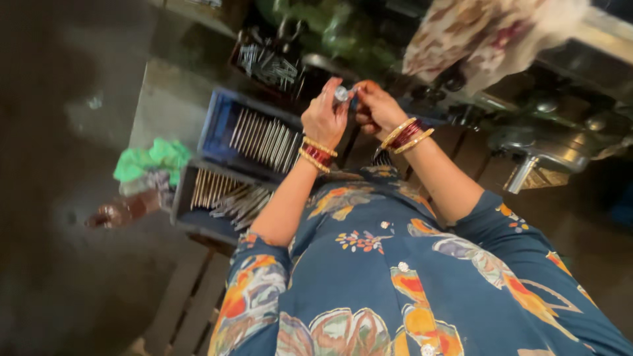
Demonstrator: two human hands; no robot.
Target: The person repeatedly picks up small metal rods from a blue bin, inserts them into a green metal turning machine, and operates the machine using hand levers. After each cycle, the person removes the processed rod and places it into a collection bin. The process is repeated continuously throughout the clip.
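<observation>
Left hand (324, 117) raised ahead of the chest, fingers closed on a small round metal piece (341, 93) — held high, seemingly so both hands can reach it and the eye can check it. Right hand (374, 107) pressed close on the other side, fingertips curled at the same piece; whether gripping or only touching, cannot tell. Gold and red bangles (318, 154) on both wrists. Below the hands, a blue crate (217, 118) with bright metal rods (260, 137) laid side by side, and a second crate (184, 198) nearer, rods likewise in a row — apparently kept parallel for easy picking, within arm's reach. Farther back, a dark tray of loose metal bits (267, 64). Left of the crates, a crumpled green cloth (150, 160). No labels or signs legible; no packages seen.
</observation>
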